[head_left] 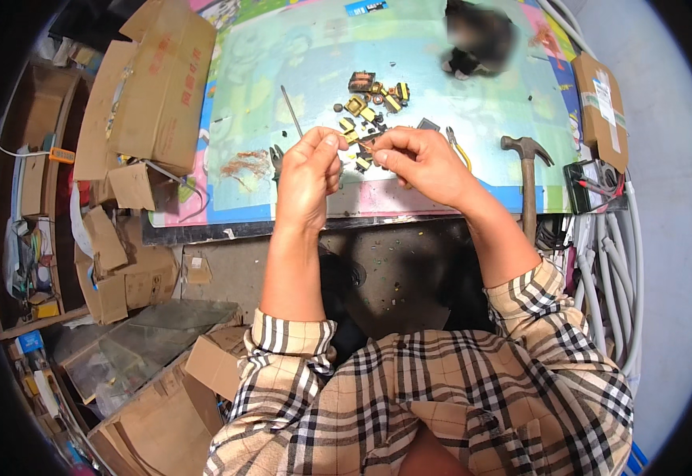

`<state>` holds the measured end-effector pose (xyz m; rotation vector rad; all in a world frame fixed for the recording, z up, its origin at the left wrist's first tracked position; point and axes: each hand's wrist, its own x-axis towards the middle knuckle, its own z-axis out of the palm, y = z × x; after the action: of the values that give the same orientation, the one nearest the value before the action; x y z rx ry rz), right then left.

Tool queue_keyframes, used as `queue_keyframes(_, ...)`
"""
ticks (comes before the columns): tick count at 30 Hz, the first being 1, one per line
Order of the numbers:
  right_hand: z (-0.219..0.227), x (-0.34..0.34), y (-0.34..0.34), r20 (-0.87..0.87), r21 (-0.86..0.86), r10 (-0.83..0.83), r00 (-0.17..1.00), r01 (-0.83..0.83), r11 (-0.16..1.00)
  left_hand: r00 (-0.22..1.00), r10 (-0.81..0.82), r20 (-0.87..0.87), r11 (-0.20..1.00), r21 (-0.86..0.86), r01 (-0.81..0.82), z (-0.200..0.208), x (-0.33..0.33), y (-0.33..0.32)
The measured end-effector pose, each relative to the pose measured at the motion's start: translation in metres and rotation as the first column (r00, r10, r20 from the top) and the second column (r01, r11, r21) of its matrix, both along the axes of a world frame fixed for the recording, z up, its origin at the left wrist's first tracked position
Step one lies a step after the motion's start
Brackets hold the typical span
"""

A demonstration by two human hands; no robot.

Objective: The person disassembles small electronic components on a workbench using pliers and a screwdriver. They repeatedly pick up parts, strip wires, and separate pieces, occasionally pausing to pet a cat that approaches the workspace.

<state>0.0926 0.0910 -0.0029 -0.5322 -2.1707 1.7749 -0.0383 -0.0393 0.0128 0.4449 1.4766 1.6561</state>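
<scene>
My left hand (312, 169) and my right hand (421, 163) are raised over the near edge of the table, each closed in a pinch. A thin copper wire (365, 145) runs in the short gap between their fingertips. Just beyond and partly behind my fingers lies a loose pile of small yellow-and-black transformers (356, 105), some with copper windings (361, 82). Close to my left hand are a screwdriver (290, 109) with a long shaft and dark-jawed pliers (276, 159). On the right, yellow-handled pliers (460, 151) lie partly hidden by my right hand.
A claw hammer (527, 170) lies at the right near edge. Tangled copper wire (246, 165) sits at left on the table mat (251, 79). A blurred dark shape (481, 36) is at the far right. Cardboard boxes (163, 87) stand left; grey tubes (617, 278) stand right.
</scene>
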Motion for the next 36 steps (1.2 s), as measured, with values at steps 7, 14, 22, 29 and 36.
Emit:
queue_keyframes(7, 0.000, -0.005, -0.008, -0.045, -0.287, -0.047, 0.998, 0.033, 0.957, 0.998, 0.063, 0.006, 0.995, 0.071, -0.064, -0.011, 0.025, 0.013)
queue_keyframes(14, 0.000, -0.007, -0.016, -0.108, 0.351, -0.107, 0.988, 0.139, 0.926, 0.861, 0.049, -0.506, 0.991, -0.082, -0.104, -0.043, 0.027, 0.022)
queue_keyframes(22, 0.003, -0.005, -0.020, -0.164, 0.518, -0.093, 0.982, 0.167, 0.839, 0.883, 0.100, -0.460, 0.984, -0.085, -0.155, -0.033, 0.034, 0.024)
queue_keyframes(29, -0.006, -0.008, -0.028, -0.084, 0.245, -0.130, 0.988, 0.147, 0.958, 0.951, 0.227, 0.210, 0.961, 0.113, -0.254, -0.009, 0.018, 0.024)
queue_keyframes(36, -0.010, -0.004, -0.013, 0.124, -0.266, 0.099, 0.987, -0.063, 0.962, 0.875, 0.060, 0.481, 0.941, 0.264, -0.210, -0.008, -0.001, 0.015)
